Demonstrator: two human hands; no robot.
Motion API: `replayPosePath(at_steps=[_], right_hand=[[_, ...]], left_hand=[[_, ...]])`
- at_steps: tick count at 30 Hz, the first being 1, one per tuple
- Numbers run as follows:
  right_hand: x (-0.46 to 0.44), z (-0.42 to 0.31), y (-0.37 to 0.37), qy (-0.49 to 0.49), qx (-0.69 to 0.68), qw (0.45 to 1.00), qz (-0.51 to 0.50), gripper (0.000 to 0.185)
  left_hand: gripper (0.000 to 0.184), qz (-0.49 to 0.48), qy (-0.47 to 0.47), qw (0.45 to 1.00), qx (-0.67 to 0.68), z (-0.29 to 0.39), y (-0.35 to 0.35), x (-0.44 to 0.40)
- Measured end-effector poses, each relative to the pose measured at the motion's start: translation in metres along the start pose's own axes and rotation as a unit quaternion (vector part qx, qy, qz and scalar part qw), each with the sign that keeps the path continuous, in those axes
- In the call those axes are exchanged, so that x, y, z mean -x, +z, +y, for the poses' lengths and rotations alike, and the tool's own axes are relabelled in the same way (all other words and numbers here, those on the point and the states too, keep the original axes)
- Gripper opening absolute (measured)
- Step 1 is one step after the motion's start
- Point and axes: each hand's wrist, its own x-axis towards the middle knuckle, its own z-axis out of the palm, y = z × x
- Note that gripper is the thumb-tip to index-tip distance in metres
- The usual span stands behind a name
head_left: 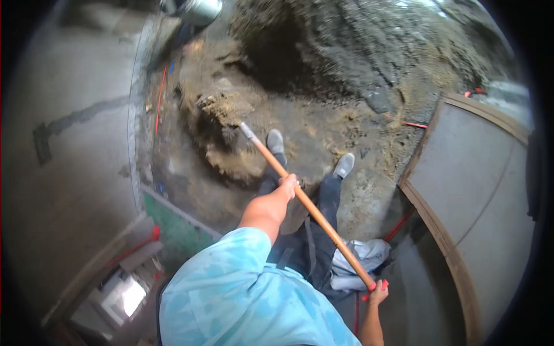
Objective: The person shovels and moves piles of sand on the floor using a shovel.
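A long wooden handle (323, 222) with a metal socket at its upper end runs diagonally across the view. My left hand (289, 183) is wrapped round its middle. Around the red grip at its lower right end, my right hand (378, 292) is closed. The socket end is over brown wet sand or mortar (231, 164), in front of my shoes; the blade is hard to make out among the material. A large grey-brown heap (369, 52) lies beyond it, partly blurred.
At the right stands a wood-framed panel (473, 161). A grey wall (81, 127) is on the left, with a green board (173, 222) low beside it. A metal bucket (202, 10) is at the top, and a grey-white bag (366, 256) lies near my right leg.
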Motion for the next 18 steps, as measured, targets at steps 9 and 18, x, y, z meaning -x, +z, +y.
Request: replayPosePath(at_steps=[9,18], right_hand=[[-0.14,0.084,0.028,0.289,0.079,0.836,-0.46,0.028],[-0.073,-0.089,0.06,-0.129,-0.102,0.986,0.002,0.024]], left_hand=[[0.026,-0.033,0.33,0.91,-0.247,0.08,0.071,0.13],[0.009,-0.214,0.184,0.958,0.045,0.2,0.084,0.171]])
